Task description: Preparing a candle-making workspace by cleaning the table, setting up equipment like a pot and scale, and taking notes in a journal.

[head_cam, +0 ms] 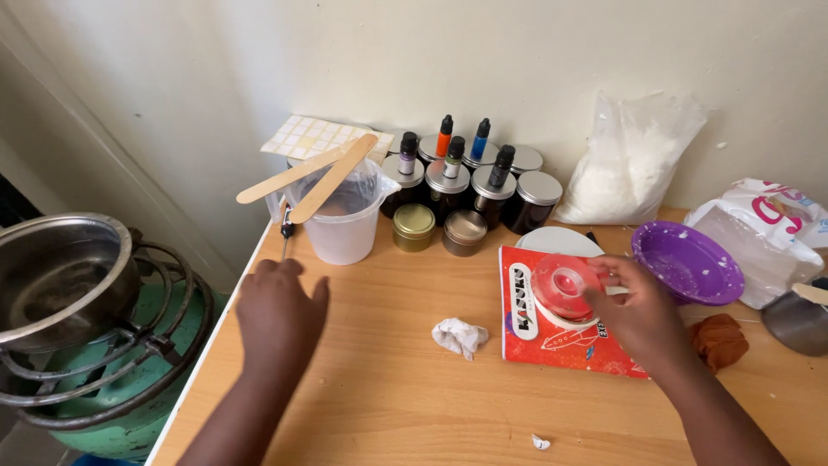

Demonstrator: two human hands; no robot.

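Note:
My right hand (pixel 642 311) grips a clear round plastic spool or lid (pixel 563 285) over a red exercise book (pixel 552 332) on the wooden table (pixel 388 388). My left hand (pixel 280 311) hovers palm down over the table's left part, fingers loosely together, holding nothing. It is closest to a clear plastic measuring jug (pixel 345 216) with two wooden stir sticks (pixel 332 177) resting across its rim. A crumpled white tissue (pixel 460 336) lies between my hands.
Dark jars with silver lids (pixel 492 194), small dropper bottles (pixel 457 142) and two gold tins (pixel 414 226) stand at the wall. A bag of white flakes (pixel 634 160), purple plate (pixel 687 261), white plate (pixel 556 240), brown cloth (pixel 718 339), metal cup (pixel 798 321). Left: steel pot (pixel 56 276) on a gas burner.

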